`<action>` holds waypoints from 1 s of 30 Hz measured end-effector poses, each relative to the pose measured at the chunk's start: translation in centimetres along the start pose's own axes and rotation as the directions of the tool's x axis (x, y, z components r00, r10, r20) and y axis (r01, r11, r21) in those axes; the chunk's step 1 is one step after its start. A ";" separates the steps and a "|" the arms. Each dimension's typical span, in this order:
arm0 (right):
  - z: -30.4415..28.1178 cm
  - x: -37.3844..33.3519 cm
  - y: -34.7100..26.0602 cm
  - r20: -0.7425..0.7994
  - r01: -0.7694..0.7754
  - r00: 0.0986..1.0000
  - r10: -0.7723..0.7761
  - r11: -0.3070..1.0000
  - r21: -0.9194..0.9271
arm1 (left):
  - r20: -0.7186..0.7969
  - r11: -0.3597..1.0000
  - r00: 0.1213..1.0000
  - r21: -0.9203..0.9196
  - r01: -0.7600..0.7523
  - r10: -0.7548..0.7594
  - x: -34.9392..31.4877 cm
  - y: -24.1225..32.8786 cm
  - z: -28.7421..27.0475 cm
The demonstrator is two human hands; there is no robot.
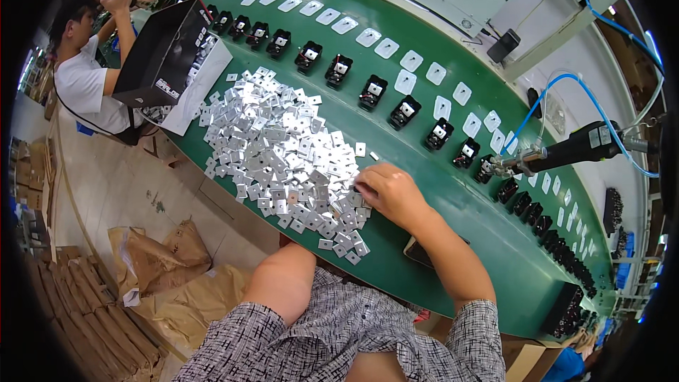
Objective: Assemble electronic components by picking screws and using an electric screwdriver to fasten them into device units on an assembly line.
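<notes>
A big heap of small silver metal plates with holes (283,141) covers the near left part of the green table. My right hand (392,191) is at the heap's right edge, palm down. Its fingers are curled together against the nearest plates, and whatever they hold is hidden. One loose metal plate (361,149) lies just beyond that hand. My left arm (283,279) is bent at the table's near edge, with its hand out of sight.
Black housings (373,92) stand in a long curved row, with white plastic pieces (368,37) behind them. A black box (166,56) stands at the left, near another person (85,71). A black tool with a blue hose (576,145) hangs at the right. A dark flat object (421,251) lies under my forearm.
</notes>
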State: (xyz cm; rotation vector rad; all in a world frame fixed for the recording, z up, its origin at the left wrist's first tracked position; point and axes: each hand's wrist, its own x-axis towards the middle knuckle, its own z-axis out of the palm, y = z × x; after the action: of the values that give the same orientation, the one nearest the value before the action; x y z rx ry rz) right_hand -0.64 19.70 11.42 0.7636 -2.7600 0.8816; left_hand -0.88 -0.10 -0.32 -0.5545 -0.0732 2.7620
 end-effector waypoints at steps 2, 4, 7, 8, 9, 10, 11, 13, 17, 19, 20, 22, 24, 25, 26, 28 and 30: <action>-1.7 -1.6 0.3 -0.021 -0.095 0.995 0.095 0.995 -0.018 | 0.072 0.961 0.991 -0.247 0.124 -0.109 -0.5 0.3 -0.8; -2.9 -3.4 0.9 -0.027 -0.152 0.988 0.152 0.988 -0.031 | 0.164 0.847 0.968 -0.470 0.247 -0.191 -1.0 0.5 -1.6; -4.7 -6.8 1.8 -0.058 -0.390 0.920 0.389 0.921 -0.016 | 0.324 0.556 0.912 -0.722 0.410 -0.252 -1.7 0.4 -2.8; -5.0 -7.4 2.0 -0.069 -0.463 0.884 0.462 0.886 -0.009 | 0.378 0.437 0.890 -0.776 0.454 -0.254 -2.0 0.3 -3.1; -5.2 -7.8 2.0 -0.076 -0.475 0.878 0.472 0.880 -0.015 | 0.377 0.429 0.886 -0.777 0.461 -0.268 -1.9 0.3 -3.7; -5.1 -8.1 2.0 -0.114 -0.453 0.888 0.446 0.891 -0.035 | 0.290 0.624 0.916 -0.670 0.402 -0.278 -1.5 0.3 -4.6; -4.8 -8.2 2.1 -0.148 -0.424 0.899 0.413 0.904 -0.051 | 0.205 0.790 0.944 -0.518 0.329 -0.259 -1.1 0.5 -5.4; -4.3 -8.2 2.2 -0.217 -0.363 0.916 0.338 0.928 -0.085 | 0.067 0.980 0.985 -0.116 0.164 -0.157 -0.7 1.2 -7.0; -4.7 -9.1 2.5 -0.202 -0.321 0.937 0.286 0.933 -0.164 | 0.042 0.970 0.986 0.187 0.153 -0.164 -0.9 0.2 -7.2; -5.3 -10.2 2.5 -0.210 -0.329 0.935 0.287 0.922 -0.206 | 0.035 0.915 0.984 0.375 0.150 -0.176 -1.2 -0.1 -7.4; -5.7 -10.9 2.5 -0.244 -0.339 0.926 0.287 0.918 -0.205 | 0.034 0.874 0.982 0.461 0.152 -0.188 -1.3 0.1 -7.4; -6.7 -12.4 2.5 -0.306 -0.349 0.910 0.279 0.915 -0.204 | 0.037 0.774 0.978 0.618 0.138 -0.204 -1.6 0.2 -7.2; -8.5 -14.2 3.0 -0.384 -0.397 0.881 0.277 0.874 -0.281 | 0.046 0.716 0.974 0.686 0.131 -0.223 -1.5 -0.4 -6.3; -10.2 -15.7 3.6 -0.428 -0.436 0.861 0.274 0.831 -0.346 | 0.040 0.297 0.984 0.955 0.013 -0.174 -1.9 -0.6 -4.8; -12.2 -17.2 4.5 -0.485 -0.472 0.833 0.267 0.801 -0.369 | 0.061 -0.204 0.989 0.975 -0.087 -0.134 -2.3 -0.8 -3.1; -15.6 -19.6 5.7 -0.549 -0.630 0.750 0.369 0.652 -0.421 | 0.155 -0.936 0.981 0.312 -0.164 -0.120 -2.6 -1.6 -0.1; -16.5 -20.2 7.7 -0.530 -0.626 0.761 0.373 0.637 -0.450 | 0.151 -0.917 0.982 0.365 -0.163 -0.114 -3.2 -2.0 1.5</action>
State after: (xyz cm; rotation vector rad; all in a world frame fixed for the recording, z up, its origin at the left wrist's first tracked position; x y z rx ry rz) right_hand 12.60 43.18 15.37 -0.3193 -2.6269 0.1028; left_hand 1.95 0.79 2.50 0.5352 2.6916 0.6702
